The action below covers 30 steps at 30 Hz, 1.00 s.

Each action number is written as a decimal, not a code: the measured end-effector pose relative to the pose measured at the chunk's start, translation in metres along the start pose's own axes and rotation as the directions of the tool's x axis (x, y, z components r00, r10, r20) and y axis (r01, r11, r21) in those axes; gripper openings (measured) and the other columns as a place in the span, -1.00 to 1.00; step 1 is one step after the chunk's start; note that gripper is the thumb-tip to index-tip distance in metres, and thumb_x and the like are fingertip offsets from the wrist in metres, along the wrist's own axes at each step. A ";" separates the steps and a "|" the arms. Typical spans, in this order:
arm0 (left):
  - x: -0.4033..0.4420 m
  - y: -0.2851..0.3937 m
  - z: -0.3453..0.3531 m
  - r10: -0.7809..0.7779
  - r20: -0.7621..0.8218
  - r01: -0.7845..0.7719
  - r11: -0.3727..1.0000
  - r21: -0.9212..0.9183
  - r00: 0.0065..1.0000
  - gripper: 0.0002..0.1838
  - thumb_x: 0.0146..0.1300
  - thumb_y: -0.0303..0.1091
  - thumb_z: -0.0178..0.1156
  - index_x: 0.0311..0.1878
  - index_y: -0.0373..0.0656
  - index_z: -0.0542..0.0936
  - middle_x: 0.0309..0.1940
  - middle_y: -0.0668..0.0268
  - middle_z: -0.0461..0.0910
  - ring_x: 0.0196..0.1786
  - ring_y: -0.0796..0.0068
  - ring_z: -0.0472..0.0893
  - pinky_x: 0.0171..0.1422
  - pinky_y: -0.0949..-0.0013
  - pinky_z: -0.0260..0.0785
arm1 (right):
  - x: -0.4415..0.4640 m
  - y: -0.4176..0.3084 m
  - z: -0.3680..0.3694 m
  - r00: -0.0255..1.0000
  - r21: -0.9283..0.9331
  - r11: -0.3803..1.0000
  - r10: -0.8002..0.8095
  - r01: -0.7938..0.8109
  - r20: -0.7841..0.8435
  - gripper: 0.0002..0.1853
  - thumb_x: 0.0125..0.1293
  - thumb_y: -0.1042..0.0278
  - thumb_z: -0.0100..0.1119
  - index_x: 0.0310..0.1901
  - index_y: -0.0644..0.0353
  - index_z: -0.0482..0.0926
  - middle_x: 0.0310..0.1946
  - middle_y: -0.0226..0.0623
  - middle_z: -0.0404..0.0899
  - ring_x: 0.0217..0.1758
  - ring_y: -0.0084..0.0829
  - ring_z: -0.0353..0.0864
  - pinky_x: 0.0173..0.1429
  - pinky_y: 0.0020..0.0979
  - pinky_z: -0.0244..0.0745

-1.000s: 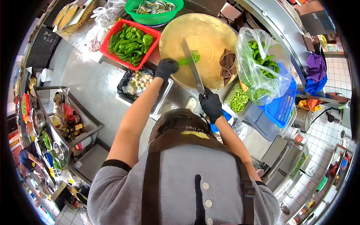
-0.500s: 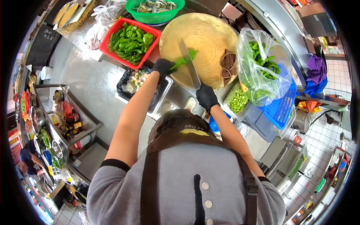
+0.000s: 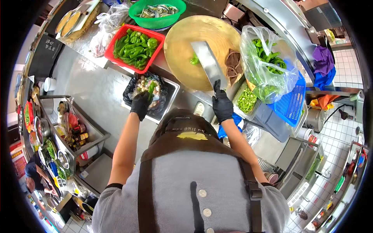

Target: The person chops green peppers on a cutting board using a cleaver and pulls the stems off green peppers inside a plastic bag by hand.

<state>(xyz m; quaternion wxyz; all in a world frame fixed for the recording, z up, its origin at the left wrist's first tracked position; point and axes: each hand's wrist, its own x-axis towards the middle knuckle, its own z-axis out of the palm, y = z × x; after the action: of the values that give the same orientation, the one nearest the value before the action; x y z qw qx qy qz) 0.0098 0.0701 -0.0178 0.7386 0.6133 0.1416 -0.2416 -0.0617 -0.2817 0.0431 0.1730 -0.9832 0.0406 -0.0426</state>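
My right hand (image 3: 222, 106), in a black glove, grips the handle of a cleaver (image 3: 209, 60). Its broad blade lies tilted over the round wooden chopping block (image 3: 180, 42). Left of the blade, a small cut piece of green pepper (image 3: 194, 59) rests on the block. My left hand (image 3: 141, 105), also black-gloved, is over a bin lined with a black bag (image 3: 129, 92). A green pepper (image 3: 152, 87) sticks up from its closed fingers; the fingertips are partly hidden. Pale scraps (image 3: 156, 97) lie in the bag.
Left of the block stands a red basket (image 3: 109, 53) of green peppers, with a green colander (image 3: 133, 14) of small fish behind it. A brown cloth (image 3: 233, 64) lies on the block's right side. Further right are a bag of peppers (image 3: 248, 42), chopped green pieces (image 3: 246, 100) and a blue basket (image 3: 287, 106).
My left hand has moved from the block toward me, over the bin, with the pepper in it. A cut piece stays on the block. The cleaver's blade has turned flatter.
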 end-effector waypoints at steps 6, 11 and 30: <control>-0.014 0.005 -0.008 0.074 -0.035 -0.079 0.981 -0.178 0.997 -0.71 0.33 -0.41 0.02 0.06 -0.32 0.47 -0.11 0.23 0.56 -0.13 0.47 0.55 -0.03 0.43 0.41 | -0.006 -0.025 0.044 0.997 -0.032 0.997 0.063 -0.064 -0.033 -0.18 0.20 0.28 0.07 0.44 -0.08 -0.13 -0.30 -0.10 0.53 -0.50 -0.15 0.54 -0.50 -0.14 0.40; -0.008 0.007 -0.028 0.106 0.048 -0.100 0.988 -0.120 0.993 -0.43 0.23 -0.56 -0.07 0.35 -0.13 0.21 0.29 0.34 0.26 0.28 0.45 0.29 0.34 0.41 0.14 | -0.001 -0.040 0.061 0.995 -0.144 0.986 0.090 -0.083 0.044 -0.20 0.23 0.32 -0.06 0.44 0.01 -0.23 -0.33 -0.07 0.50 -0.52 -0.12 0.53 -0.51 -0.08 0.39; 0.151 0.039 0.213 0.198 0.685 -0.652 -0.210 0.729 0.702 -0.67 0.06 -0.28 0.16 -0.04 0.14 0.52 0.29 0.22 0.22 0.28 -0.24 0.20 0.32 -0.26 0.02 | -0.058 -0.012 -0.021 0.901 0.310 0.923 0.320 -0.227 -0.294 -0.16 0.08 0.56 0.11 0.42 -0.01 0.01 -0.34 -0.04 0.50 -0.39 -0.17 0.53 -0.29 -0.30 0.42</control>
<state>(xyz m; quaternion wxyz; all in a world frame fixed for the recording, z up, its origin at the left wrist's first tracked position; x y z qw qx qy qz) 0.1393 -0.1600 -0.0176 0.1300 0.8953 -0.4172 -0.0867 -0.1204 -0.2718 0.0631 0.2989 -0.9127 0.2026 -0.1912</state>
